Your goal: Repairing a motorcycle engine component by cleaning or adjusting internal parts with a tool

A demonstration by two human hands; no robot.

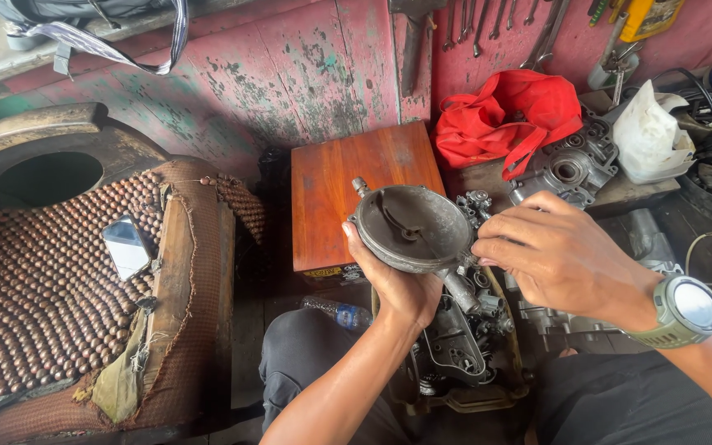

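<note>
The left hand (397, 284) was under the round grey metal part (411, 227), palm up, fingers curled along its near rim and gripping it, the dished face tilted up to the camera. That part sat mid-scene, raised above the engine casing (463, 338) between the knees, just near of the wooden box (348, 189). The right hand (550, 251) came in from the right, fingers bent and bunched at the part's right edge, tips touching where the stubby spout (461, 290) left the body; whether it pinched anything small could not be told. It looked like an inspection or fitting step, the cover being turned and checked. A careful next move would call for a firm left grip and fine fingertip work at that joint. A phone (125, 245) lay on the beaded seat (35, 305), far left.
</note>
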